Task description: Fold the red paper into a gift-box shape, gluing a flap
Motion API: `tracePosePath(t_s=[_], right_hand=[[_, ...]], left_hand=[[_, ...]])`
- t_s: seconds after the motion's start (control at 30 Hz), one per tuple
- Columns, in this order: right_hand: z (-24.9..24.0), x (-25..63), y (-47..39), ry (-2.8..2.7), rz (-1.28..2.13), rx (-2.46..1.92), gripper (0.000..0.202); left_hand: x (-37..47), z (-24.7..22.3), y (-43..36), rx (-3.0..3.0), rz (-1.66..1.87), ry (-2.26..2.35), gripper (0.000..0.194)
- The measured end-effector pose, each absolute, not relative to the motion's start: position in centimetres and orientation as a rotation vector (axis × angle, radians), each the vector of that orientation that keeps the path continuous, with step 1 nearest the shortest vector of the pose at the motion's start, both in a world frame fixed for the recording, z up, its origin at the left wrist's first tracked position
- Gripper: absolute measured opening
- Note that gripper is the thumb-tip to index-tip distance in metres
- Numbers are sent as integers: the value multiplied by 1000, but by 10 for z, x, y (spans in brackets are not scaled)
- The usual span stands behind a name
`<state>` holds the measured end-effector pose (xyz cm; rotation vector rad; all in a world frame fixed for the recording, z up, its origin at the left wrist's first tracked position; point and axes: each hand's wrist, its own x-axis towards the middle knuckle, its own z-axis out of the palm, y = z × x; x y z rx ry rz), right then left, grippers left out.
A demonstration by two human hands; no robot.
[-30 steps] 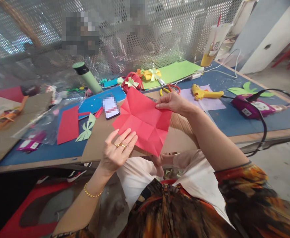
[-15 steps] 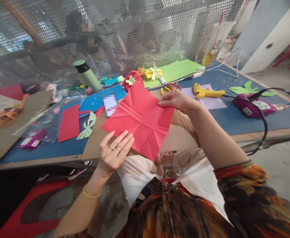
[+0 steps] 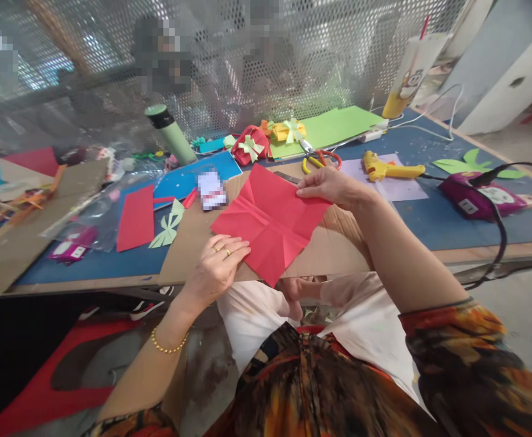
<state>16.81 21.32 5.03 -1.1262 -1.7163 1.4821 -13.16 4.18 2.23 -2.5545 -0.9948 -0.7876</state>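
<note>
A square sheet of red paper, marked with creases that meet near its middle, is spread between my hands above the cardboard. My right hand pinches its upper right edge between thumb and fingers. At the lower left edge, my left hand is closed on the paper, fingers on top and the thumb hidden. Just beyond the sheet lie orange-and-yellow-handled scissors. A phone rests to the left of the sheet.
A yellow glue gun lies on lilac paper at right, beside a purple power strip. Green card, a green bottle and a drink cup stand or lie at the back. Left are red card and a light-green paper bow.
The red paper has come down closer to the cardboard and flatter. My left hand's fingers have gone from spread to closed on its edge. The whole view has shifted slightly.
</note>
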Motion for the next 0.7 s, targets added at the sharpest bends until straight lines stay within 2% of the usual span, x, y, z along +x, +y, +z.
tracePosePath(t_s=[0.23, 0.43, 0.6, 0.7], right_hand=[[47, 167, 214, -1705, 1487, -1125, 18], [43, 168, 217, -1739, 1471, -1084, 20], [41, 168, 222, -1828, 1394, -1126, 13], [42, 171, 223, -1887, 1359, -1158, 17]], left_hand=[[-109, 43, 67, -2567, -626, -1429, 36], [-83, 55, 78, -2566, -135, -1641, 62], [-75, 51, 69, -2466, -34, -1610, 76], [-74, 46, 66, -2428, -45, -1558, 79]])
